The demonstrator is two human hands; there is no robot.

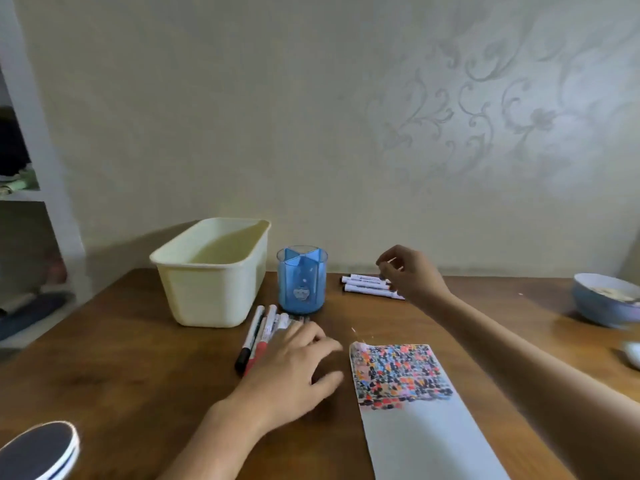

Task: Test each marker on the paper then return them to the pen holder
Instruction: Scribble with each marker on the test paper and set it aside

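A blue see-through pen holder stands on the wooden table and looks empty. Several markers lie in a bunch in front of it, and my left hand rests flat over their right side. Three more markers lie to the right of the holder. My right hand hovers over their right ends with fingers loosely curled, holding nothing I can see. The paper lies at the front right, its upper part full of coloured test marks.
A cream plastic tub stands left of the holder. A blue bowl sits at the right edge of the table. A dark round object lies at the front left. The wall runs close behind the table.
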